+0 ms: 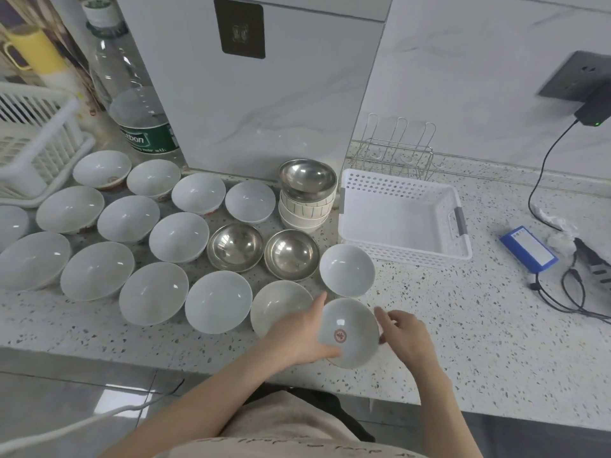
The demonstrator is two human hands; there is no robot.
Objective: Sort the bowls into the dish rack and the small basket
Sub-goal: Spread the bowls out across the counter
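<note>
White bowl (353,338), near counter edge, well near of the small basket (406,256): round, mouth up, tilted toward the near side. Left hand (297,335) grips its left rim. Right hand (408,337) lies against the right side; whether it grips cannot be told.

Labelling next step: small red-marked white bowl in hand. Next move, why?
Probably lift the small white ceramic bowl with a red mark, held by left hand and right hand, into the white perforated plastic basket just beyond: small bowl, basket nearest and holding nothing.

Speckled countertop (496,325), pale marbled wall (463,77), dark socket (243,28), possibly grey tiled floor (66,401)
</note>
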